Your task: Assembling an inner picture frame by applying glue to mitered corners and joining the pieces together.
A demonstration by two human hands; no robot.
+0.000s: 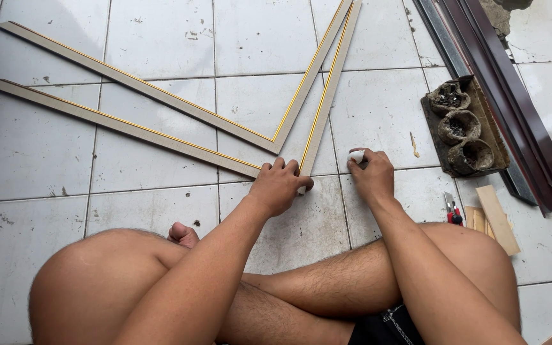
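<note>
A: Start with the hands. What are they doing?

B: The left hand (pixel 279 185) is curled palm-down, pressing on the near corner where two moulding strips meet. It grips nothing; the fingers are bent over the joint, holding it flat on the tiled floor (pixel 161 211). The right hand (pixel 372 176) is closed around a small white lump (pixel 356 155), pinched at the fingertips and held against the floor just right of that corner.

A: So which step would you say this is?

B: I'd judge it as fitting a mitred corner: the lower long strip (pixel 122 126) runs in from the left, and the short strip (pixel 327 96) comes down from the top to meet it under the left hand. A second pair, already forming a V (pixel 225 121), lies just beyond.

A: And the next move calls for what?

B: Keeping the joint steady under the left hand while the right brings its white piece over to the seam; they're near, not touching.

A: Anything else around?

B: To the right, a dark tray with three crusted cups (pixel 458 124), dark metal profiles (pixel 512 96), a red-handled cutter (pixel 452 209) and wooden offcuts (pixel 493 217).
</note>
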